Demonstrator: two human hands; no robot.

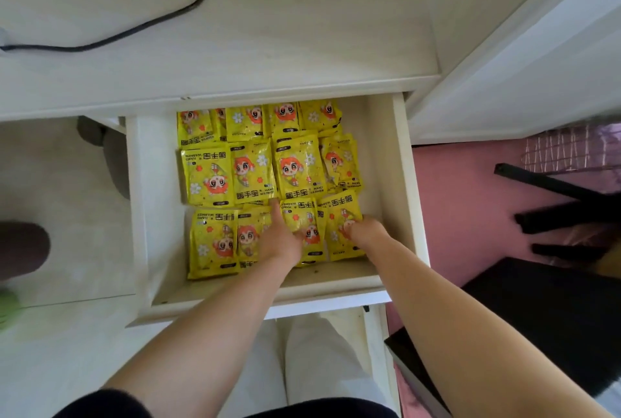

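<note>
An open white drawer holds several yellow hand-warmer packets laid flat in three rows. My left hand lies in the front row with its fingers stretched forward, pressing on the packets between the second and third one. My right hand sits on the front-right packet, its fingers curled at that packet's right edge. Both forearms reach in over the drawer's front wall.
The white desktop above the drawer carries a black cable. Right of the drawer lie a pink floor, black chair legs and a black seat. My white trousers show below the drawer.
</note>
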